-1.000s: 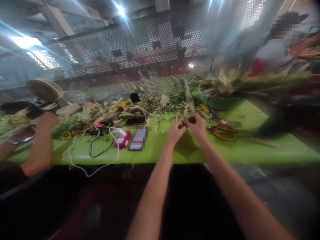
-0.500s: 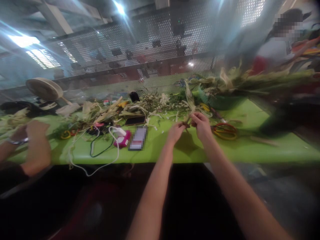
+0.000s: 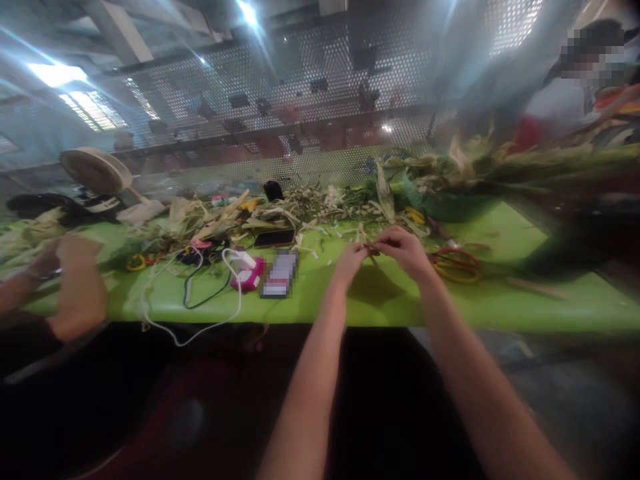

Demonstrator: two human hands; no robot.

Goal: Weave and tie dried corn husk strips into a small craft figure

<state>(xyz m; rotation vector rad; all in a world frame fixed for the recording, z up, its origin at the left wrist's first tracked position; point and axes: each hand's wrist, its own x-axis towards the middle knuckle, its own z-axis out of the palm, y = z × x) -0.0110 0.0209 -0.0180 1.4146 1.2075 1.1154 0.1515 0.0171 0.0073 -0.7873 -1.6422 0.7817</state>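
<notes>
Both hands on one small piece of plant material (image 3: pixel 371 249), probably dried husk; too blurred to pin down. Left hand (image 3: pixel 351 261) pinches it between thumb and fingers, right hand (image 3: pixel 404 250) pinches it from the other side, fingertips nearly meeting. Piece is held just over the green table (image 3: pixel 305 300), shadow below.

Scissors (image 3: pixel 456 268) with red and yellow handles lie just beside the right hand, partly behind it. Husk heap (image 3: pixel 195 219) runs along the back; a pale husk bundle (image 3: pixel 384 192) leans behind the hands, near a green basket (image 3: pixel 440 205) loaded with leaves.

Writing check: pink plug block (image 3: pixel 247 277) has a small white label, too small to read. White cable (image 3: pixel 239 297) comes off it. Lit phone (image 3: pixel 279 275) right next to it, screen pixelated, text unreadable. Second phone (image 3: pixel 275 238) behind, screen dark.

Far left: co-worker's forearm (image 3: pixel 80 287) over the table; can't tell what that hand holds.
</notes>
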